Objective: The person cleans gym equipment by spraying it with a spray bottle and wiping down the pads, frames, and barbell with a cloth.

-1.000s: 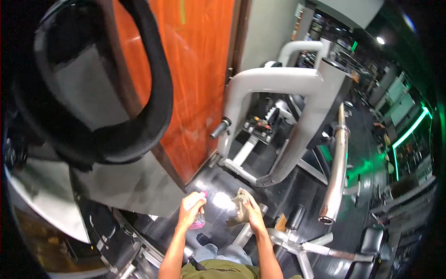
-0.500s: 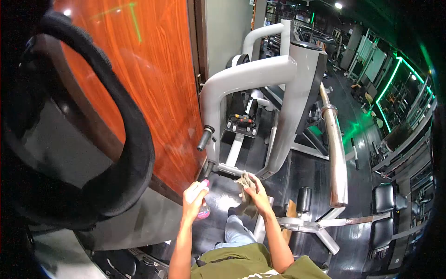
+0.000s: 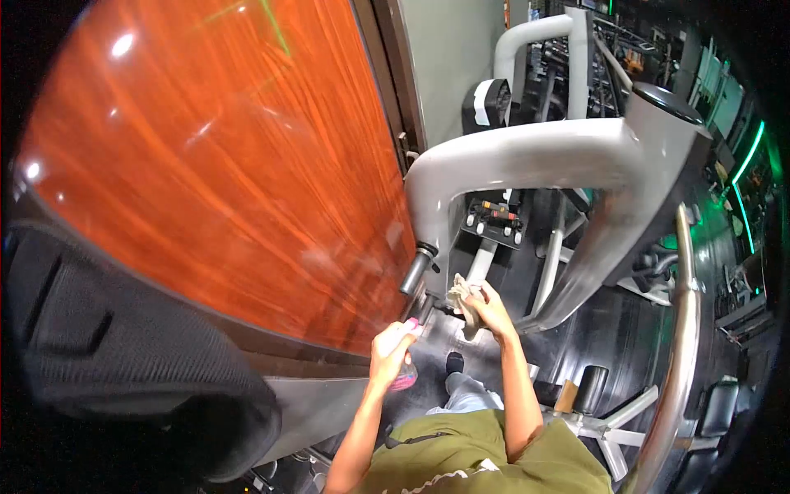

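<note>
Left hand (image 3: pixel 389 354) wrapped round a pink-topped bottle (image 3: pixel 404 380), lower centre of frame; right hand (image 3: pixel 493 314), near it, pinches a crumpled beige cloth (image 3: pixel 466 296) just below and right of centre. Past them I see a gray machine frame (image 3: pixel 535 152) arching across upper right, glossy reddish wood panel (image 3: pixel 214 165) filling upper left, black ribbed piece (image 3: pixel 140 346) lower left.

Glare on wooden panel (image 3: pixel 222 181), warped dark edges
</note>
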`<state>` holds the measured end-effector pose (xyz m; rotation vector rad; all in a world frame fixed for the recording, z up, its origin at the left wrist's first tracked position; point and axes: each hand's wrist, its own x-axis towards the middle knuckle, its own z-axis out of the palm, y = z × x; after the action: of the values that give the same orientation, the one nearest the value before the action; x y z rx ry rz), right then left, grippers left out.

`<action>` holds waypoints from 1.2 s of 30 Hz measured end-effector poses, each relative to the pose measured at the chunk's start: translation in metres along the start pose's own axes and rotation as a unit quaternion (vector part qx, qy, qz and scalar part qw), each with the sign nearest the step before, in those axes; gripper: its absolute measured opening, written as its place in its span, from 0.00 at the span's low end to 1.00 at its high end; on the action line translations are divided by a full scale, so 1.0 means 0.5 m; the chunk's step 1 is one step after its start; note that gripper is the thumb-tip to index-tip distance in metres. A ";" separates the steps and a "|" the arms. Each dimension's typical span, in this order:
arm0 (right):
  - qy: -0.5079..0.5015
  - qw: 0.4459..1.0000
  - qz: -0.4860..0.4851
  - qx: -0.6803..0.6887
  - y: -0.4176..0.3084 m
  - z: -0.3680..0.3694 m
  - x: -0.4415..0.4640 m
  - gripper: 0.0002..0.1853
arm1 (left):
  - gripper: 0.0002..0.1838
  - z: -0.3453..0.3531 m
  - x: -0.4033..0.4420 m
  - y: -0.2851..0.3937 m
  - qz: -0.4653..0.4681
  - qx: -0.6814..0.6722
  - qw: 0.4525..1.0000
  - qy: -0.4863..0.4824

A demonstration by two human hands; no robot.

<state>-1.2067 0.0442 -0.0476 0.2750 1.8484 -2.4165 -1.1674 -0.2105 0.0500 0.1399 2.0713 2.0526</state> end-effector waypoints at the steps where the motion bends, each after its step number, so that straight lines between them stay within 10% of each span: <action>1: 0.004 1.000 0.008 -0.006 -0.005 -0.001 0.015 0.19 | 0.08 0.001 0.027 -0.018 -0.014 0.005 1.000 0.020; 21: 0.015 0.998 0.055 -0.041 0.047 0.005 0.122 0.22 | 0.17 0.015 0.312 -0.207 -0.095 0.351 0.908 0.209; 36: 0.023 0.894 -0.129 -0.429 0.085 0.118 0.291 0.19 | 0.11 -0.071 0.186 -0.211 -0.066 0.109 0.975 0.182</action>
<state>-1.3471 -0.0180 -0.1013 0.0066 2.8732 -1.4500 -1.2562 -0.2263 -0.0633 -0.3580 2.4411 1.8779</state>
